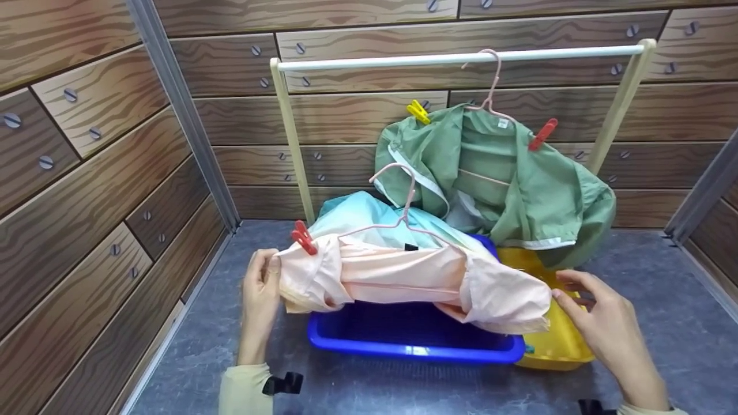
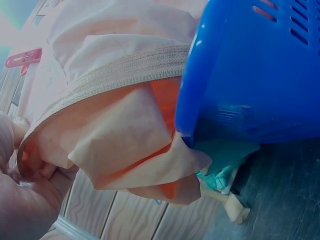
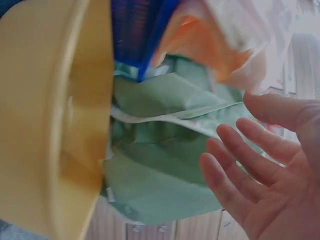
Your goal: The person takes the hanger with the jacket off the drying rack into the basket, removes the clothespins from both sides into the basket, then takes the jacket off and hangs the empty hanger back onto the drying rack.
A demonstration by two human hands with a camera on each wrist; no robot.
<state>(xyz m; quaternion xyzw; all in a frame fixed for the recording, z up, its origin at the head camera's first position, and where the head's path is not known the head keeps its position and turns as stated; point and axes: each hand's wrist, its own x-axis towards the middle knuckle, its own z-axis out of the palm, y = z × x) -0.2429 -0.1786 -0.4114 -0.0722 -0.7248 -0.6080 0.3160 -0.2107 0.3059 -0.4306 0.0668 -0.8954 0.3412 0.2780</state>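
A pale peach jacket (image 1: 403, 271) on a pink hanger (image 1: 409, 202) is held up over a blue basket (image 1: 415, 351). A red clothespin (image 1: 303, 237) sits on its left shoulder. My left hand (image 1: 260, 294) pinches the jacket's left end, thumb in front; in the left wrist view its fingers reach inside the fabric beside a zipper (image 2: 120, 70). Near the jacket's right end is my right hand (image 1: 611, 323), fingers loosely spread, thumb tip at the fabric's edge; whether it touches cannot be told. The right wrist view shows that palm (image 3: 280, 200) holding nothing.
A green jacket (image 1: 490, 155) hangs from the rack's white bar (image 1: 375, 61), with yellow (image 1: 418, 112) and red (image 1: 543, 134) clothespins on it. Behind the peach jacket is a light blue garment (image 1: 357, 216). A yellow bin (image 1: 559, 346) stands right of the basket.
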